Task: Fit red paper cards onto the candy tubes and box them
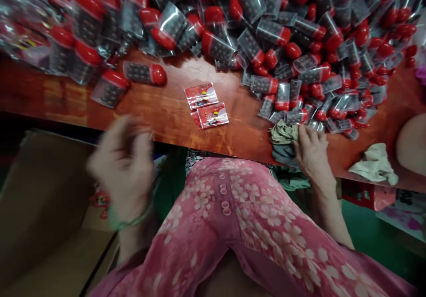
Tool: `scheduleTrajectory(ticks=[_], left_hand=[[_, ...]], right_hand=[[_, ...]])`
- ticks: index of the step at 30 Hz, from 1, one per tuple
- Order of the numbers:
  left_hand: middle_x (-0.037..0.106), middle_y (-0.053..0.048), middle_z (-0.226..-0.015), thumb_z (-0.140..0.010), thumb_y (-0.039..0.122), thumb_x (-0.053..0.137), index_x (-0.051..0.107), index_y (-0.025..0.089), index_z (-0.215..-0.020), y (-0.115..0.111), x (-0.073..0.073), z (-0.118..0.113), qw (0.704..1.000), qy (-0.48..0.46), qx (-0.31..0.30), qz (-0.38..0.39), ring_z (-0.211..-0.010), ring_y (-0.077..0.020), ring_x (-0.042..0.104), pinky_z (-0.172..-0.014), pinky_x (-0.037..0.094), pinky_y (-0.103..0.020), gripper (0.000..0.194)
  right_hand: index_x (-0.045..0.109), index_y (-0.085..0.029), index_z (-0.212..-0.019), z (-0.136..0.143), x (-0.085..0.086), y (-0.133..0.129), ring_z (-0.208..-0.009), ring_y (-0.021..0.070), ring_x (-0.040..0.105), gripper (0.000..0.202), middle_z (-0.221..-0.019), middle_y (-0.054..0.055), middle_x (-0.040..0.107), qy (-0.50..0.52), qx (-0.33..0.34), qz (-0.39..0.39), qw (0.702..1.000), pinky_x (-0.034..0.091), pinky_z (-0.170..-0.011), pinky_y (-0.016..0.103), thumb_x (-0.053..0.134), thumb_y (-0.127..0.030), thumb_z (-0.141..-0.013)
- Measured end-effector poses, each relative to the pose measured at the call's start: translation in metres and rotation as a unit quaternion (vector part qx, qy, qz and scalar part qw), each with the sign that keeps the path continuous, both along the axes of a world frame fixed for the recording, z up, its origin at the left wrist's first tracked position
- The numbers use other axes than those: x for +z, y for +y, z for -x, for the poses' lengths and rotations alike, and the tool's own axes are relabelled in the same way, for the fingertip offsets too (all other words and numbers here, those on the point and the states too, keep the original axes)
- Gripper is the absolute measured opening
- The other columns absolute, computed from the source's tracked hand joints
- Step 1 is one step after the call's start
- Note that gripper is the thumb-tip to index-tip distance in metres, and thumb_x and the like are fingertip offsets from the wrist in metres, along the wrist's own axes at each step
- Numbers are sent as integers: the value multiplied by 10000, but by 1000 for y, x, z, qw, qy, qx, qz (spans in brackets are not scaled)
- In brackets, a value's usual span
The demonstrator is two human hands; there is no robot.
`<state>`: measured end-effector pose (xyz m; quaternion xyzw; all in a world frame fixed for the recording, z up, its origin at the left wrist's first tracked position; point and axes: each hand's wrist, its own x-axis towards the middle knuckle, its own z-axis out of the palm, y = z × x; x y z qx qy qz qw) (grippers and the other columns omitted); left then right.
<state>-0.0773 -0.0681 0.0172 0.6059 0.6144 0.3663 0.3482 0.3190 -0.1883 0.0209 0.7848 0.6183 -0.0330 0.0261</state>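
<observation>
My left hand (124, 159) is smeared by motion above the table's front edge, over a cardboard box; its fingers look curled, but whether anything is in them cannot be made out. My right hand (313, 150) rests on the table edge, fingers stretched forward, touching a crumpled beige and grey cloth (284, 132). Just beyond its fingertips lie clear plastic capsules with red caps (296, 116), dark beads showing inside them. Between the hands are a few red printed packets (213, 116), partly overlapping. Two separate capsules (143, 73) lie beyond my left hand.
A large heap of red-capped capsules (249, 44) spreads across the back and right of the wooden table (166, 124). Clear plastic bags (20, 30) fill the far left. The cardboard box (49, 177) stands below left. Another cloth (376, 164) lies at right, beside part of a person's arm (412, 144).
</observation>
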Motion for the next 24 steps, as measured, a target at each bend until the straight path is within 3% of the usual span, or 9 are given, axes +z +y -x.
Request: scheduleTrajectory(ticks=[2,4,6,8,10,13,17,21,24], left_hand=[[752,-67,-1139,-980,339,611,618,178,-1318,11,-1,-76,977,-14,-206,-60,-923,-179,722,-890,573,-363,374],[695,-155,-1293,-987,402,597,583,116,-1346,12,-5,-144,911,16,-385,-149,-1102,-234,689,-974,547,-388,459],[636,-226,-1357,-975,416,611,538,41,-1375,5,-11,-196,855,100,-470,-195,-1214,-314,625,-990,514,-430,553],[639,-241,-1297,-1001,372,557,535,12,-1344,-5,-21,-229,826,184,-492,-204,-1176,-345,614,-893,497,-434,499],[671,-198,-1164,-1045,272,418,582,48,-1248,-12,-32,-246,810,219,-503,-207,-1094,-319,634,-823,458,-401,344],[688,-162,-1019,-1040,155,271,629,102,-1114,-14,-46,-256,812,239,-503,-176,-952,-284,671,-706,397,-354,370],[705,-176,-913,-1043,195,288,671,102,-1047,-11,-56,-263,822,216,-502,-161,-844,-276,689,-617,354,-331,394],[696,-163,-827,-1058,419,373,698,113,-989,-8,-58,-265,831,158,-504,-175,-828,-282,687,-618,371,-343,452],[714,-165,-935,-1054,480,378,681,109,-1078,-1,-47,-246,840,146,-474,-222,-928,-286,683,-678,413,-358,479]], right_hand=[[617,-128,-1387,2,-14,-1,-1106,349,566,447,-1269,219,676,-7,-1,-16,1000,482,-939,570,452,-232,-984],[677,-172,-1308,1,-24,-2,-1040,316,571,410,-1138,173,711,-4,8,-48,999,468,-912,519,428,-198,-984],[719,-199,-1230,-5,-30,-4,-968,289,573,364,-1030,139,725,6,21,-80,997,450,-876,477,445,-220,-992],[748,-217,-1145,-12,-33,-6,-910,267,572,301,-962,114,730,21,30,-107,994,429,-863,461,494,-268,-993],[762,-234,-1034,-19,-36,-7,-881,254,570,231,-901,88,725,32,32,-123,991,407,-878,466,552,-309,-977],[728,-232,-841,-25,-37,-5,-890,265,563,201,-786,62,680,17,29,-129,991,385,-880,470,627,-378,-936],[632,-215,-693,-31,-27,0,-867,273,575,305,-725,63,643,-31,55,-125,990,412,-826,442,648,-412,-925],[726,-243,-960,-42,-6,6,-909,279,663,185,-965,90,754,67,130,-95,985,496,-813,445,671,-417,-930],[734,-308,-1103,-46,6,17,-931,279,709,264,-1052,96,765,141,145,-127,971,563,-801,429,761,-411,-862]])
